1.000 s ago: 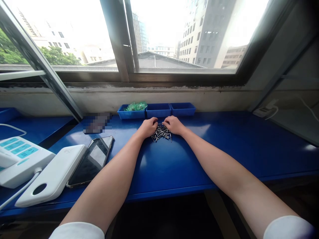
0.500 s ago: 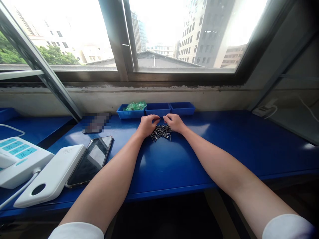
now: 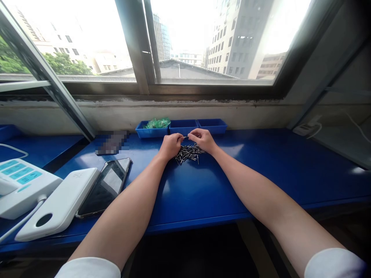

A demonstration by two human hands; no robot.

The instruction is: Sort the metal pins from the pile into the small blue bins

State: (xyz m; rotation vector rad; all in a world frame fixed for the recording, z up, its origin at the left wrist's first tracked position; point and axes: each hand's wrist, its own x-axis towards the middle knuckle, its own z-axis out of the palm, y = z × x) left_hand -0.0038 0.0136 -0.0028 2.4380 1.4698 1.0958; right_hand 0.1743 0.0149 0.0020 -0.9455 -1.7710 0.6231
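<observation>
Between my hands runs a thin metal pin, too small to make out in detail. My left hand pinches its left end, thumb and forefinger together. At the other end, the fingertips of my right hand close on the pin. Below both hands lies a loose pile of short dark and silvery metal pins, partly covered by my fingers.
Behind my hands stand a blue bin with green plastic wrapping and two more blue bins. To the left lie a phone, a white power bank and a power strip on the blue table.
My right fingertips have shifted slightly left along the pin, so the gap between my hands is smaller. My left hand has barely moved.
</observation>
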